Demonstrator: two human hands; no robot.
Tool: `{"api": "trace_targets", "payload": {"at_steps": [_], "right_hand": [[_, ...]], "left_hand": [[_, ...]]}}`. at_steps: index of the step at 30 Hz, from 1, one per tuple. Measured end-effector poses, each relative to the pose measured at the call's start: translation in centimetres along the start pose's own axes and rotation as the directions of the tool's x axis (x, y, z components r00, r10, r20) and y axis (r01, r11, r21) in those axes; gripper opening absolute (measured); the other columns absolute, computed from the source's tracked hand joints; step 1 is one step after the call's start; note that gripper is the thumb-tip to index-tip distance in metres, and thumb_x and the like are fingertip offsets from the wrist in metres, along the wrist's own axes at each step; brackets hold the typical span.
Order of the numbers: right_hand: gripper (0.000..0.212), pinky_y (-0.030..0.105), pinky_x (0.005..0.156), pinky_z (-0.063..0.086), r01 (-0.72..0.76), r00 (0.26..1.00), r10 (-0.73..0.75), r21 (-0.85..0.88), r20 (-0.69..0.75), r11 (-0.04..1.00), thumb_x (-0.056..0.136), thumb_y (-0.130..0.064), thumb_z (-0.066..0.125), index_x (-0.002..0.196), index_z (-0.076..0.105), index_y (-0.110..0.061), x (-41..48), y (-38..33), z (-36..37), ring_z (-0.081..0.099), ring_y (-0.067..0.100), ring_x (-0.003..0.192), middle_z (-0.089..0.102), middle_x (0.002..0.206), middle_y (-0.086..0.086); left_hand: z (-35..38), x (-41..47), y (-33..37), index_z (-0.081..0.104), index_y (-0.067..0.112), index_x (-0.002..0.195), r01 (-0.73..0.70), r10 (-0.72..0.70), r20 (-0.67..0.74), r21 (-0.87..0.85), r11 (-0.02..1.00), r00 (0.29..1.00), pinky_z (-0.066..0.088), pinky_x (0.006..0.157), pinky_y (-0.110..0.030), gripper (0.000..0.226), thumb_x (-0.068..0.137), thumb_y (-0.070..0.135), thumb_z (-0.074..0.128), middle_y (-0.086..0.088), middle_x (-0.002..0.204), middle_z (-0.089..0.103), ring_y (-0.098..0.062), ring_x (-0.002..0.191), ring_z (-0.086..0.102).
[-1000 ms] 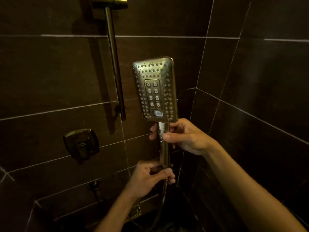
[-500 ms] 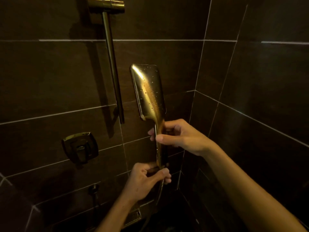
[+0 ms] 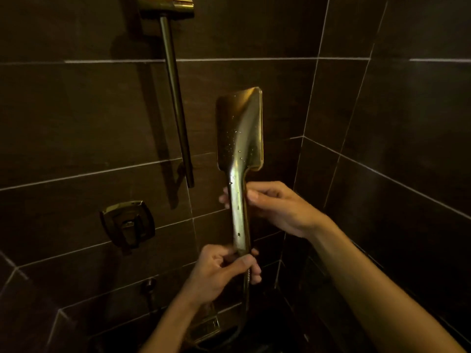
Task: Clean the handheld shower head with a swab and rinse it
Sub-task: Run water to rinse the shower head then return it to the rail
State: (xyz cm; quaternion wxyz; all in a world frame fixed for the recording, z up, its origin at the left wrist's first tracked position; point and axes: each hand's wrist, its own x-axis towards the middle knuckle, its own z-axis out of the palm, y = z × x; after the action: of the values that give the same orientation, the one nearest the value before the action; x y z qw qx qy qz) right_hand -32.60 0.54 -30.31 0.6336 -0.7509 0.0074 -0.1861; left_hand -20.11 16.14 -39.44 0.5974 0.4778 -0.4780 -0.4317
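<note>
Two hands hold the handheld shower head [image 3: 239, 128], which stands upright in mid-air before the dark tiled wall [image 3: 76, 123], close to the corner of the enclosure. Its smooth back faces the camera and carries scattered water drops. The spray face is turned away and cannot be seen.

The right hand [image 3: 280, 210] grips the upper part of the handle, just below the head. The thumb lies across the near side and the fingers [image 3: 223, 198] wrap behind, their tips showing at the handle's left edge.

The left hand [image 3: 219, 272] is curled round the bottom end of the handle, where the hose [image 3: 246, 284] joins. Its thumb crosses the front and the remaining fingers close in behind. The hose drops from this hand towards the floor and is lost in shadow.

Fixtures noted on the wall:
- A slide bar [image 3: 175, 98] is mounted to the left of the shower head, apart from it, with its bracket at the top edge of the view.
- A square valve control [image 3: 128, 224] sits lower left, well apart from the handle.
- A small round outlet [image 3: 149, 285] sits beneath the control.

A drain grate [image 3: 206, 327] lies in the floor below the left forearm. It is dimly lit and its detail cannot be made out.
</note>
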Motion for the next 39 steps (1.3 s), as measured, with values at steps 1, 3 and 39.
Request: {"api": "trace_targets", "payload": {"at_steps": [1,3,39], "right_hand": [[0.045,0.058,0.108,0.042,-0.051,0.996,0.042,0.128,0.077,0.99,0.103,-0.016,0.044,0.14,0.049,0.007,0.0,0.1,-0.4,0.056,0.048,0.123,0.057,0.135,0.032],[0.049,0.05,0.112,0.042,-0.142,0.977,0.079,0.322,0.2,0.936,0.102,-0.015,0.042,0.148,0.042,0.003,0.0,0.6,-0.6,0.059,0.036,0.128,0.057,0.14,0.023],[0.04,0.021,0.035,0.024,-0.279,0.96,0.162,0.746,0.228,0.605,0.097,-0.024,0.052,0.059,0.042,-0.018,1.1,4.0,2.7,0.024,0.006,0.03,0.032,0.042,-0.008]], "left_hand": [[-0.1,0.0,0.0,0.076,0.004,0.101,0.022,-0.018,0.051,-0.075,0.997,0.999,0.06,0.075,-0.035,0.023,0.089,0.023,0.073,-0.016,0.084,0.075,-0.029,0.075,0.074],[-0.4,-0.2,0.1,0.074,0.005,0.105,0.08,-0.049,0.167,-0.18,0.98,0.985,0.059,0.072,-0.035,0.029,0.087,0.028,0.075,-0.014,0.082,0.072,-0.026,0.071,0.072],[5.3,2.0,-2.5,0.041,0.021,0.051,0.553,-0.413,0.42,-0.299,0.778,0.808,0.012,0.04,-0.021,0.048,0.093,0.029,0.062,0.009,0.035,0.036,-0.004,0.026,0.027]]}}
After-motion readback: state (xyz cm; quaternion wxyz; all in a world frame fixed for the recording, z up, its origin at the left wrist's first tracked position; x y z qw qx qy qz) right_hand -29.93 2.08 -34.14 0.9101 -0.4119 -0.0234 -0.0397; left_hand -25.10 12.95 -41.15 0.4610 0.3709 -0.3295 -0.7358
